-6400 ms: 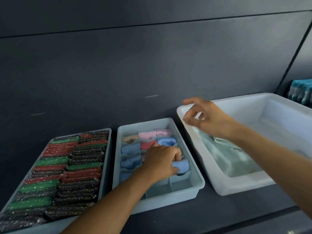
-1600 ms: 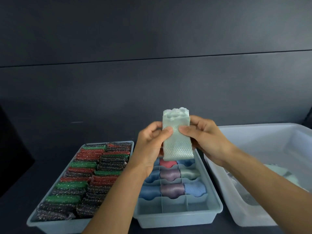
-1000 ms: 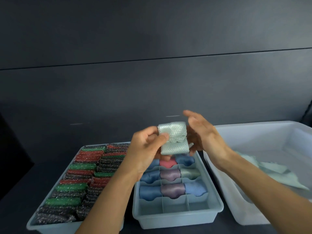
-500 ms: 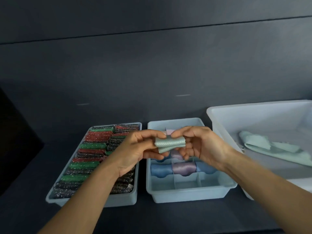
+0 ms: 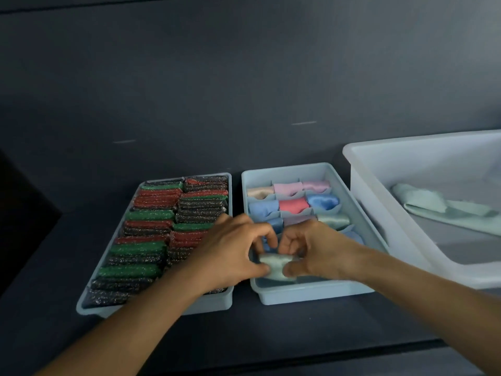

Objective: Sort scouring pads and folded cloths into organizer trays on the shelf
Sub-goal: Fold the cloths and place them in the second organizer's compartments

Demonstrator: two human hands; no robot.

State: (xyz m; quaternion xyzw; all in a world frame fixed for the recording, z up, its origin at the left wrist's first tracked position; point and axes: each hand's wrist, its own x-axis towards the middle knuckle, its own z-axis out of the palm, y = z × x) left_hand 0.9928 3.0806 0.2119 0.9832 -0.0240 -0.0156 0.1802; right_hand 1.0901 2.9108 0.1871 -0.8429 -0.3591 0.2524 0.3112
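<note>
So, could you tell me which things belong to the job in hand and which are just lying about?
In use: left hand, right hand, the rolled mint cloth they hold, divided tray.
Lying idle: tray of scouring pads, white tub, loose cloth in it.

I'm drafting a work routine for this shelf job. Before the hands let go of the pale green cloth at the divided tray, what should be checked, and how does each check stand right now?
1. Pale green folded cloth is in the front row, left side, of the divided pale blue plastic tray: ok.
2. Left hand and right hand both have a grip on it: ok, fingers pinch it from either side.
3. Cloth seated below the dividers: cannot tell, fingers hide its edges.
4. Fold tidy: cannot tell.
5. Next piece ready: ok, a loose pale green cloth lies in the white plastic bin.
</note>
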